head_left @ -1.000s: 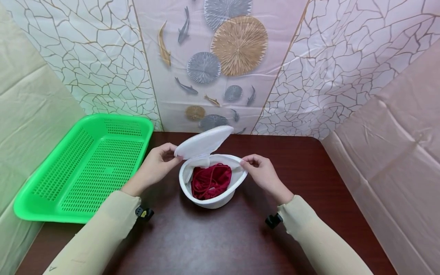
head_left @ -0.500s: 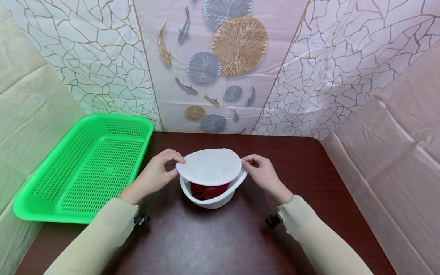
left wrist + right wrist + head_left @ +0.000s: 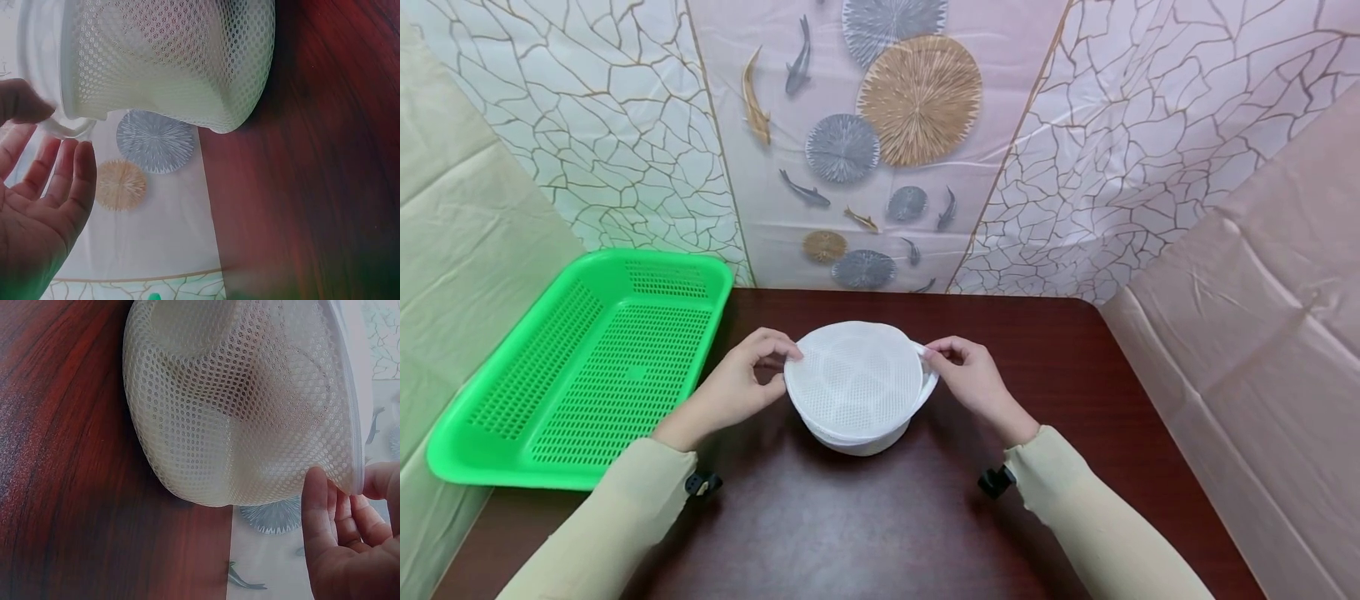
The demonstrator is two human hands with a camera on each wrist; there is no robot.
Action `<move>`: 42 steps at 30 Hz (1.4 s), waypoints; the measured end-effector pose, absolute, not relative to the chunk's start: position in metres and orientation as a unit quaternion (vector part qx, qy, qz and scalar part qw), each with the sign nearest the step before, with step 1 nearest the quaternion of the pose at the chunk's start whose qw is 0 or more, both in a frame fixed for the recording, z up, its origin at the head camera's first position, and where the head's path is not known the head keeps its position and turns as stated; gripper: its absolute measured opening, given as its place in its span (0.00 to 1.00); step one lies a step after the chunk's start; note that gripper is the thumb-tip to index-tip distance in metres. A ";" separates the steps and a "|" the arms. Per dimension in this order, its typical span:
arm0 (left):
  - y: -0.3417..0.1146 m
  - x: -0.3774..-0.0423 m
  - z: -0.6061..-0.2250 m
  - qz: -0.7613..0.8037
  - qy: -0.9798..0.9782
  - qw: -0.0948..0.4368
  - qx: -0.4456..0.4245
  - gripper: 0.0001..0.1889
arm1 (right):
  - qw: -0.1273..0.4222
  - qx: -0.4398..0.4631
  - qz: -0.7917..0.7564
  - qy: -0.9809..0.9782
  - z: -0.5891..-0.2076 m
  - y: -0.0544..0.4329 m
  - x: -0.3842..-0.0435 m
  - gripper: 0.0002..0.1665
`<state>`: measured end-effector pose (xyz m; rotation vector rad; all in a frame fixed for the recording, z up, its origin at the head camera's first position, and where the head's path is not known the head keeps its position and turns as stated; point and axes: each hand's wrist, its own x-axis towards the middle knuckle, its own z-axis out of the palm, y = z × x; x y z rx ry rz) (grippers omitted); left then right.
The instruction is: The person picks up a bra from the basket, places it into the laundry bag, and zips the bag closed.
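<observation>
A round white mesh laundry bag (image 3: 850, 446) stands on the dark table, its flap lid (image 3: 853, 379) lying over the opening. The lid sits slightly left of the rim, so a narrow gap shows at the right. My left hand (image 3: 741, 383) pinches the left edge of the lid; in the left wrist view its thumb and fingers (image 3: 84, 172) meet at the white rim. On the other side my right hand (image 3: 973, 383) pinches the bag's rim, thumb and fingers (image 3: 317, 503) on either side of the edging in the right wrist view. The red cloth inside is hidden from above.
A big green plastic basket (image 3: 718, 333) with a perforated floor is at the left of the wooden table (image 3: 820, 533). Patterned cloth walls (image 3: 925, 208) rise behind, and plain fabric panels (image 3: 1247, 333) close off both sides.
The lid has swung down from raised to lying over the bag's opening, covering the red cloth. My left hand has followed its edge down slightly; the right hand has stayed at the rim.
</observation>
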<state>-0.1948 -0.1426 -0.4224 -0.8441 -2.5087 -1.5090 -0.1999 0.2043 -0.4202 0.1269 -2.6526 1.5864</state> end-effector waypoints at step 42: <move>-0.090 -0.203 -0.418 -0.501 -0.848 -0.056 -0.166 0.21 | -0.026 0.024 0.562 -0.826 -0.419 0.201 -0.196 0.13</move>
